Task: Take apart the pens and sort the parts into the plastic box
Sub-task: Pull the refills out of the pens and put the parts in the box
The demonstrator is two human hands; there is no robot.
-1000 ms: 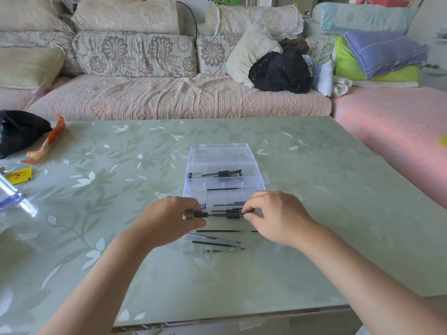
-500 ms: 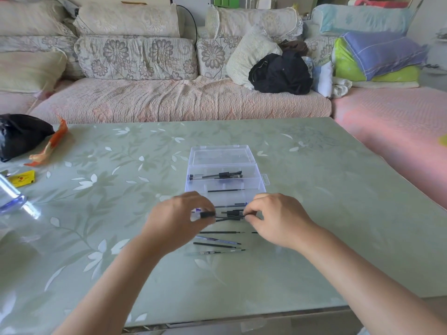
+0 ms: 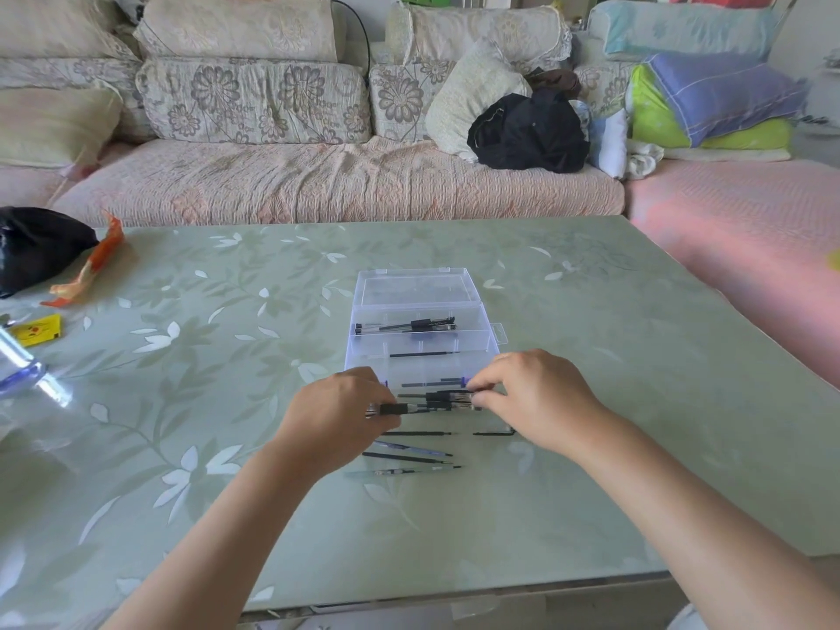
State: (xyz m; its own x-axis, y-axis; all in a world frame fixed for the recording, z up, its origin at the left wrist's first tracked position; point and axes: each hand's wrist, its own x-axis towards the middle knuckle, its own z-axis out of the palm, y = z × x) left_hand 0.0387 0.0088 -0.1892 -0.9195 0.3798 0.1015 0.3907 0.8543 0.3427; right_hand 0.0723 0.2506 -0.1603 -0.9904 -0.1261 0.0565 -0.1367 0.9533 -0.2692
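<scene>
Clear plastic and black rubber make up the pen (image 3: 427, 406) held between the two hands, low in the middle of the frame. It is over or just in front of the near edge of the plastic box (image 3: 494, 345); I cannot tell which. The left hand (image 3: 338, 418) has its grip closed on the left end, with the fingers curled around it. The right hand (image 3: 536, 397) pinches the right end with the fingertips.

I judge the pen to be light and stiff, with a smooth barrel that can slip, so the rubber sleeve and the end pieces look like better places to take hold. A thin inner tube would probably bend if it is pulled sideways, and a small tip could roll on the glossy worktop (image 3: 613, 425).

Several thin parts (image 3: 409, 457) lie on the worktop below the hands. Two pens (image 3: 409, 325) and one refill (image 3: 425, 355) are in the box.

The fingers cover both ends, so it is hard to make out whether the hands hold one pen or two pieces side by side. The nearest compartment is partly hidden behind the hands.
</scene>
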